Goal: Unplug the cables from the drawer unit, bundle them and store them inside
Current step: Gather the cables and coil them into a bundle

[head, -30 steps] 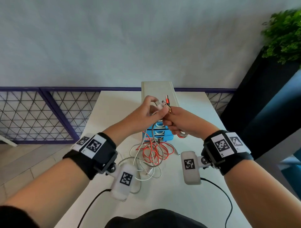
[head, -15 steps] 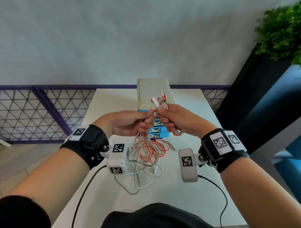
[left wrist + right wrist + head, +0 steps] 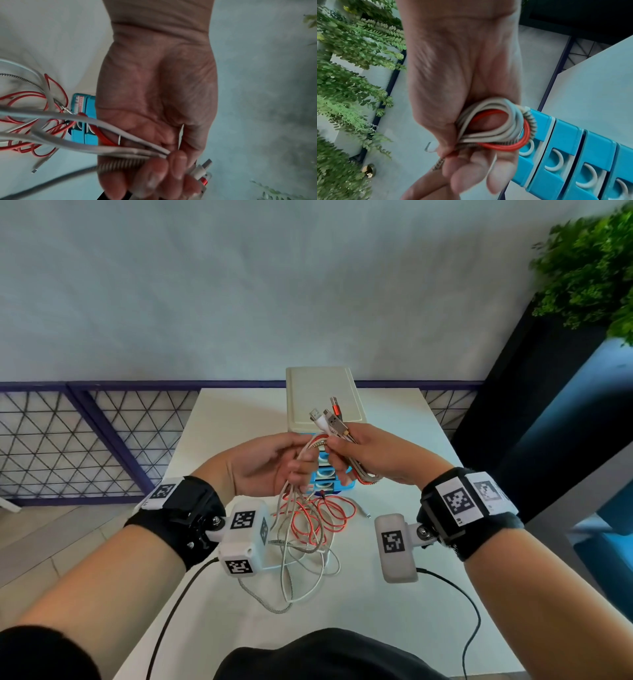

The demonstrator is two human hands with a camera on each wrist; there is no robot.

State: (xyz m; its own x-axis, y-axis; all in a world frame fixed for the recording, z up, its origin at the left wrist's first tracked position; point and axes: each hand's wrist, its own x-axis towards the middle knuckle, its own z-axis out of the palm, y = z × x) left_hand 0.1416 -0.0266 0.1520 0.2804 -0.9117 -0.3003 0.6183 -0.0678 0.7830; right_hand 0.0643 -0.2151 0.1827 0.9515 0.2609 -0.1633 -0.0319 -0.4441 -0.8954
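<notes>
My right hand (image 3: 356,453) grips a folded bundle of cables (image 3: 496,125): white, red and braided strands looped through the palm, with USB plugs (image 3: 329,419) sticking up above the fist. My left hand (image 3: 284,463) curls round the same cables (image 3: 120,150) just left of the right hand. From there the loose cable lengths (image 3: 308,529) hang down and lie tangled on the white table (image 3: 219,419). The drawer unit (image 3: 322,392), beige on top with blue drawers (image 3: 573,155), stands behind both hands.
A purple mesh railing (image 3: 85,440) runs behind the table on the left. A green plant (image 3: 589,268) over a dark planter sits at the right. Black camera wires (image 3: 462,597) trail from both wrists across the table's near part.
Both hands came down and toward me with the cables. My left hand turned palm-up and slid along the strands below the right hand's grip. The plugs now stand above the right fist.
</notes>
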